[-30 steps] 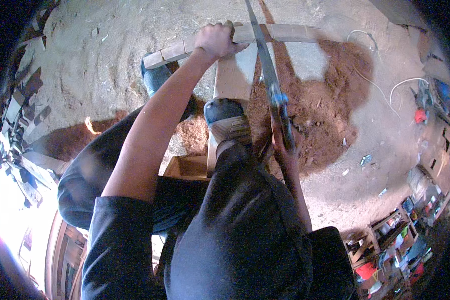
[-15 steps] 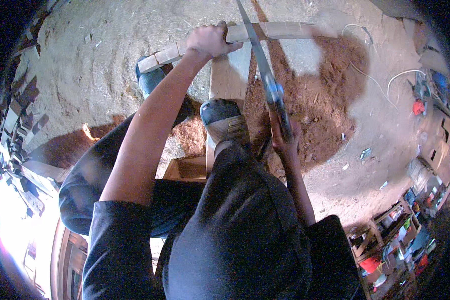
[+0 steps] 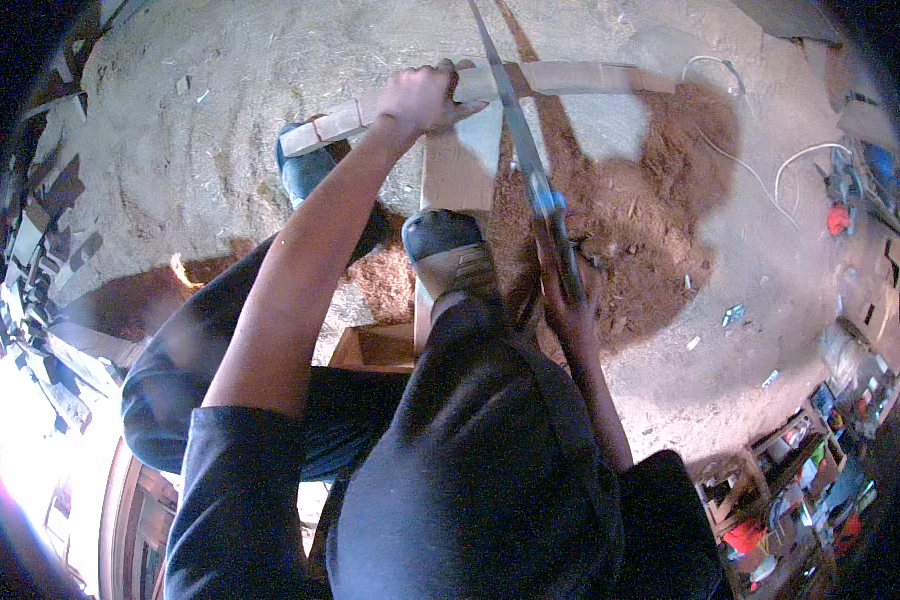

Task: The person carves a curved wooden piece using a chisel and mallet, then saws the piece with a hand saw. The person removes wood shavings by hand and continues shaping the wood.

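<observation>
A long, pale length of wood (image 3: 585,78) lies crosswise at the far side, over a wooden board (image 3: 455,175) that runs away from me. My left hand (image 3: 418,100) is closed over the crosswise wood, left of the saw. My right hand (image 3: 576,295) is wrapped round the handle of a handsaw (image 3: 513,115). The blade points away from me and crosses the wood just right of my left hand; how deep it sits in the wood I cannot tell. One shoed foot (image 3: 448,250) presses on the board, and the other shoe (image 3: 308,168) is near the wood's left end.
Reddish sawdust (image 3: 660,240) is heaped on the dirt floor to the right. A pale cable (image 3: 810,150) curls beyond it. Wooden crates (image 3: 740,490) with assorted items stand at lower right. Scrap wood (image 3: 40,230) is piled along the left, and an open wooden box (image 3: 375,348) sits by my leg.
The saw and my right hand have come slightly toward me. My left hand keeps its hold on the wood. The whole view has shifted a little.
</observation>
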Action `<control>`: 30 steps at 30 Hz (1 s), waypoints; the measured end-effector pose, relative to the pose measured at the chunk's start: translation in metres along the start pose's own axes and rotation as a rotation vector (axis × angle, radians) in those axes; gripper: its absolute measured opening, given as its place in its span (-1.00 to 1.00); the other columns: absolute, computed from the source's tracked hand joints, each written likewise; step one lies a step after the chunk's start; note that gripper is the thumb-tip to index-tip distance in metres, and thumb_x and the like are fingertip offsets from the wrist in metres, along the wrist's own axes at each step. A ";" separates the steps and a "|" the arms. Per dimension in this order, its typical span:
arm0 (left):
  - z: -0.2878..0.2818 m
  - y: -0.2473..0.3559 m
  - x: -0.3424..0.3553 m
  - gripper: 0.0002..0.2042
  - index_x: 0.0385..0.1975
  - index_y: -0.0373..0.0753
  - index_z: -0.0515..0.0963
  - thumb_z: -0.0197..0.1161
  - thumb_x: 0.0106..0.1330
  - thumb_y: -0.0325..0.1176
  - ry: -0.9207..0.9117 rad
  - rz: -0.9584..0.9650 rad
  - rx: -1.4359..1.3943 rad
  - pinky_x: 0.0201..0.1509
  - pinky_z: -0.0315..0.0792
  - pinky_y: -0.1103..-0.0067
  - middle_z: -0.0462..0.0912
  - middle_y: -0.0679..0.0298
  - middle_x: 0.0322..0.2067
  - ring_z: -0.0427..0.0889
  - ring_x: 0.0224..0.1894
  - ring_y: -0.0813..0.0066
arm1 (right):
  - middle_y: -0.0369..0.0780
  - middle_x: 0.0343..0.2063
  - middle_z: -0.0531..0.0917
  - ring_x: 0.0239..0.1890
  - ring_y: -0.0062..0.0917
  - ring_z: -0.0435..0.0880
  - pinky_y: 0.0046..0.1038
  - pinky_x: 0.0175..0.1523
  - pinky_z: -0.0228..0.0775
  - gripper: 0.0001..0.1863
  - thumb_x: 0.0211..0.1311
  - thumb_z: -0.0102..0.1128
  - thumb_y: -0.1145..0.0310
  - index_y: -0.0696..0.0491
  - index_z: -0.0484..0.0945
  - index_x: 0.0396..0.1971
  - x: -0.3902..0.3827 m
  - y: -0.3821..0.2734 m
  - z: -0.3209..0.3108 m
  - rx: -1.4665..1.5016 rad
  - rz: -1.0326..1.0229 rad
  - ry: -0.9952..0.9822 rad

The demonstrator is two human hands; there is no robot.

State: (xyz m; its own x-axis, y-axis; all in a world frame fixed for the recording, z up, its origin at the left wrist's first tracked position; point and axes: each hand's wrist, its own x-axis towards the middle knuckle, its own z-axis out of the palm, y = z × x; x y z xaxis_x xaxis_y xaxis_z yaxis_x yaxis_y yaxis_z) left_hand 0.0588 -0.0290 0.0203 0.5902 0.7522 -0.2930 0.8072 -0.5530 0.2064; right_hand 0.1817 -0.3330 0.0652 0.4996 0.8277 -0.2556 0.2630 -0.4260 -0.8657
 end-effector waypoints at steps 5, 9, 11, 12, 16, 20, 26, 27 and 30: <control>0.008 0.004 0.009 -0.27 -0.02 -0.17 0.50 0.12 0.07 0.39 -0.028 0.032 -0.044 -0.12 0.59 0.28 0.67 0.02 -0.26 0.68 -0.18 0.06 | -0.44 -0.71 0.45 -0.63 -0.71 0.38 -0.52 -0.52 0.17 -0.81 0.21 0.26 0.34 0.09 0.56 -0.54 0.099 -0.046 0.029 0.074 -0.040 0.090; 0.012 -0.005 0.003 -0.29 -0.02 -0.17 0.49 0.14 0.08 0.37 0.158 0.055 -0.019 -0.12 0.58 0.25 0.61 0.01 -0.18 0.66 -0.16 0.01 | -0.39 -0.68 0.48 -0.60 -0.68 0.40 -0.51 -0.48 0.20 -0.76 0.25 0.24 0.25 0.09 0.53 -0.51 0.023 -0.001 0.008 0.006 0.071 0.015; 0.009 -0.004 0.003 -0.30 -0.01 -0.15 0.49 0.15 0.08 0.36 0.112 0.058 -0.054 -0.12 0.58 0.25 0.58 0.00 -0.15 0.65 -0.16 -0.01 | -0.32 -0.62 0.52 -0.56 -0.61 0.45 -0.47 -0.45 0.26 -0.77 0.25 0.24 0.22 0.10 0.56 -0.41 -0.038 0.016 -0.013 -0.078 0.077 0.021; 0.011 -0.001 0.003 -0.31 -0.02 -0.14 0.49 0.15 0.08 0.36 0.127 0.075 -0.056 -0.12 0.58 0.24 0.58 0.00 -0.15 0.65 -0.15 -0.01 | -0.31 -0.61 0.52 -0.56 -0.58 0.46 -0.47 -0.43 0.27 -0.76 0.24 0.24 0.21 0.10 0.57 -0.39 -0.050 0.023 -0.017 -0.056 0.066 0.021; 0.014 -0.002 -0.003 -0.31 -0.05 -0.15 0.49 0.16 0.06 0.36 0.098 0.064 -0.042 -0.10 0.57 0.23 0.58 0.02 -0.14 0.65 -0.13 0.00 | -0.36 -0.63 0.50 -0.58 -0.61 0.45 -0.47 -0.44 0.26 -0.81 0.24 0.25 0.25 0.08 0.60 -0.40 -0.006 0.049 -0.002 0.003 0.029 0.028; 0.016 -0.002 0.006 -0.30 0.10 -0.01 0.42 0.13 0.09 0.37 0.060 0.072 -0.044 -0.07 0.55 0.18 0.57 0.02 -0.12 0.62 -0.09 -0.02 | -0.39 -0.66 0.50 -0.59 -0.72 0.42 -0.47 -0.52 0.22 -0.85 0.24 0.23 0.36 0.07 0.58 -0.49 0.097 -0.042 0.038 0.092 0.060 0.085; 0.018 -0.003 0.004 -0.32 0.03 -0.06 0.46 0.14 0.08 0.37 0.160 0.120 -0.066 -0.09 0.56 0.20 0.58 0.01 -0.18 0.64 -0.15 0.01 | -0.35 -0.69 0.48 -0.62 -0.66 0.44 -0.46 -0.54 0.20 -0.80 0.26 0.22 0.30 0.07 0.55 -0.52 -0.034 0.032 -0.010 -0.020 0.079 0.000; 0.016 0.000 0.003 -0.31 -0.04 -0.14 0.50 0.16 0.06 0.36 0.183 0.138 -0.075 -0.11 0.57 0.23 0.60 0.00 -0.22 0.66 -0.19 0.03 | -0.35 -0.69 0.48 -0.61 -0.65 0.44 -0.45 -0.54 0.20 -0.80 0.26 0.21 0.30 0.07 0.55 -0.51 -0.054 0.032 -0.015 -0.018 0.104 0.011; 0.021 0.000 0.003 -0.31 0.00 -0.13 0.48 0.16 0.08 0.35 0.222 0.162 -0.079 -0.08 0.56 0.23 0.59 0.01 -0.19 0.65 -0.16 0.03 | -0.33 -0.69 0.49 -0.61 -0.61 0.47 -0.45 -0.53 0.21 -0.81 0.28 0.18 0.28 0.07 0.56 -0.48 -0.046 0.037 -0.015 -0.037 0.082 0.002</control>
State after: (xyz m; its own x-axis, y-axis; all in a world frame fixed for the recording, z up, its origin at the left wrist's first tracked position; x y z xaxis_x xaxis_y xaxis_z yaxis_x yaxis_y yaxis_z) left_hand 0.0604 -0.0346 -0.0002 0.6917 0.7210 -0.0401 0.6949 -0.6495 0.3088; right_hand 0.1806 -0.3925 0.0518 0.5224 0.7890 -0.3236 0.2517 -0.5052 -0.8255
